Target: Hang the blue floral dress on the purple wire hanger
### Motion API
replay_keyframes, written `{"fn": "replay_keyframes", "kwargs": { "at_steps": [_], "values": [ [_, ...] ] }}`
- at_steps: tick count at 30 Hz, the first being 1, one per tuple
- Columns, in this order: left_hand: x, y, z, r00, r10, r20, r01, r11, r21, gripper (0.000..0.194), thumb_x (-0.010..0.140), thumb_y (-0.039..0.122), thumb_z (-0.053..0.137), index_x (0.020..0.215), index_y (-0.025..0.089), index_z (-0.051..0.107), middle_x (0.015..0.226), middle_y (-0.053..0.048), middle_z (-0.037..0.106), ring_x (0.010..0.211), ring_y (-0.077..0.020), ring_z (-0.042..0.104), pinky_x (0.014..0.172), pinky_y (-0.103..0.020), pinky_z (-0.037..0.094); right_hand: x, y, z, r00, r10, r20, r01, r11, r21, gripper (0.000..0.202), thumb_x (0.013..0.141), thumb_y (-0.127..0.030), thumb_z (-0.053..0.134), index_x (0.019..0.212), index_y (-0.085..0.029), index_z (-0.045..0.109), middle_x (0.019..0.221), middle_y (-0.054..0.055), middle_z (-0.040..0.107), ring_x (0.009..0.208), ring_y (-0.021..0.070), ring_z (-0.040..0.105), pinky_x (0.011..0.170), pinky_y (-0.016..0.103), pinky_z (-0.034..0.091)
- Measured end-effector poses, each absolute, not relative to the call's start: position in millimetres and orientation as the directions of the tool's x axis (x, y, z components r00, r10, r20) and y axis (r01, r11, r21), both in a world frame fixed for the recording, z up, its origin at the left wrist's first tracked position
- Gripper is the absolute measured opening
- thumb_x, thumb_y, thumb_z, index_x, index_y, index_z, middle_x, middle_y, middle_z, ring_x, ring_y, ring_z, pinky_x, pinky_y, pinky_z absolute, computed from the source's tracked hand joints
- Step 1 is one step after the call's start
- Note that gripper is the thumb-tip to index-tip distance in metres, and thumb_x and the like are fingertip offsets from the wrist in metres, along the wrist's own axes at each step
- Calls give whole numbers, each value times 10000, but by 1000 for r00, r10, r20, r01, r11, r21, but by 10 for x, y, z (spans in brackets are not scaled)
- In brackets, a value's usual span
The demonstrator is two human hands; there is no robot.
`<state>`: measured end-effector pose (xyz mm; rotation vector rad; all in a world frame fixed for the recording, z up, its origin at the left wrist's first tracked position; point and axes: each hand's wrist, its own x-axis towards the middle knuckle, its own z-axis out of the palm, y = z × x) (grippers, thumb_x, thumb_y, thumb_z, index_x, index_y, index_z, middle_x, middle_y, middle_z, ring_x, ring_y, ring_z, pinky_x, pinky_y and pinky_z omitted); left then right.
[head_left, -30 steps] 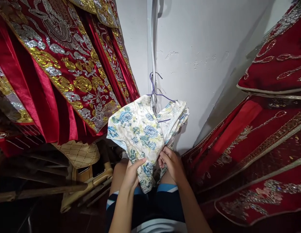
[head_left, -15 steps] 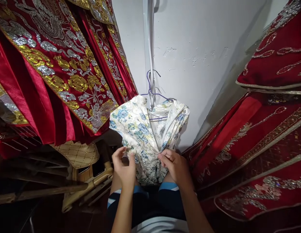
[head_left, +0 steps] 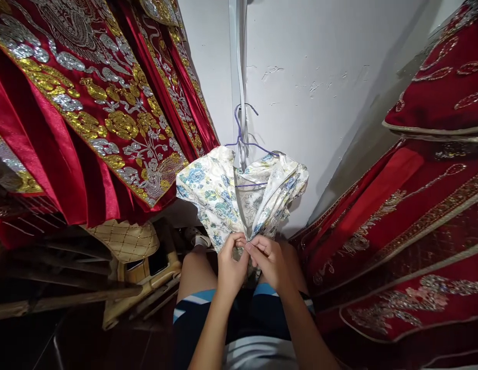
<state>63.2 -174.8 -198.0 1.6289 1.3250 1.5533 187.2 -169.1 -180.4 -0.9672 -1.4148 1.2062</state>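
Note:
A white dress or blouse with blue flowers (head_left: 219,198) hangs on a thin purple wire hanger (head_left: 239,126) in front of me. Its front lies open in a V down to where both hands meet. My left hand (head_left: 233,262) pinches the garment's front edge at the bottom of the V. Right beside it, my right hand (head_left: 268,259) grips the opposite edge, thumb and finger pressed together. The fingertips of the two hands almost touch, and whatever small fastening is between them is hidden. Below the hands the garment's lower part drapes between my legs.
A white wall (head_left: 300,67) with a vertical strip stands behind the hanger. Red costumes with gold and silver embroidery (head_left: 123,123) hang at left, and another red beaded garment (head_left: 408,205) at right. A bamboo chair (head_left: 146,288) with a quilted cushion (head_left: 125,239) stands lower left.
My left hand has moved right from the garment's side to its front opening and closed on the edge there. My right hand stays at the opening. The view has shifted slightly.

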Motion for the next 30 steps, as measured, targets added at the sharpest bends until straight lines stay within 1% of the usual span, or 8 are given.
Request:
{"fn": "replay_keyframes", "kwargs": {
  "at_steps": [2, 3, 8, 15, 18, 23, 27, 30],
  "values": [
    [619, -1748, -1976, -131, 888, 441, 291, -391, 873, 47, 917, 222, 580, 947, 200, 608, 862, -24, 630, 822, -162, 611, 760, -263, 480, 1858, -1699, -1799, -184, 966, 182, -43, 177, -983, 291, 918, -396, 601, 703, -203, 569, 514, -40, 502, 498, 119, 474, 518, 242, 357],
    [616, -1748, -1973, -123, 886, 447, 291, -399, 870, 48, 927, 237, 580, 927, 199, 609, 859, -24, 627, 824, -163, 607, 761, -264, 476, 1854, -1703, -1791, -177, 968, 179, -50, 173, -984, 297, 920, -398, 595, 697, -204, 568, 513, -40, 502, 501, 120, 476, 524, 242, 366],
    [607, -1750, -1960, -77, 891, 447, 276, -411, 868, 143, 961, 306, 578, 875, 194, 600, 827, -22, 609, 810, -164, 596, 748, -264, 466, 1828, -1711, -1716, -103, 985, 136, -103, 126, -987, 333, 913, -450, 557, 704, -198, 615, 471, -43, 476, 469, 117, 443, 510, 244, 374],
    [569, -1757, -1946, -74, 898, 433, 273, -399, 875, 185, 958, 326, 589, 834, 190, 607, 803, -26, 615, 803, -175, 599, 743, -273, 466, 1777, -1667, -1727, -94, 993, 70, -179, 52, -983, 375, 881, -511, 596, 693, -188, 630, 458, -39, 483, 457, 113, 414, 493, 247, 347],
    [570, -1753, -1949, -60, 903, 425, 264, -396, 879, 181, 960, 314, 580, 829, 191, 606, 805, -30, 614, 803, -177, 595, 741, -277, 464, 1781, -1636, -1704, -81, 993, 88, -190, 71, -979, 373, 876, -505, 609, 673, -192, 621, 463, -40, 477, 467, 115, 413, 505, 255, 348],
    [585, -1739, -1956, -37, 907, 419, 257, -396, 882, 191, 965, 303, 565, 813, 189, 585, 810, -35, 600, 819, -182, 590, 766, -285, 457, 1814, -1548, -1616, -68, 992, 104, -195, 89, -977, 342, 869, -482, 616, 703, -187, 665, 452, -46, 472, 470, 117, 436, 521, 256, 370],
    [596, -1733, -1960, -13, 911, 411, 256, -394, 883, 177, 972, 311, 556, 858, 184, 599, 848, -47, 610, 852, -192, 596, 784, -291, 459, 1833, -1445, -1558, -32, 992, 118, -201, 109, -973, 329, 857, -469, 617, 727, -176, 692, 441, -47, 491, 440, 109, 419, 493, 252, 347],
    [603, -1739, -1976, 6, 906, 423, 273, -408, 871, 175, 978, 309, 543, 866, 184, 596, 858, -48, 604, 842, -190, 590, 766, -285, 456, 1829, -1363, -1503, -4, 991, 135, -183, 132, -974, 333, 859, -470, 606, 726, -176, 690, 441, -48, 487, 433, 107, 404, 487, 254, 337]
  ]
}}
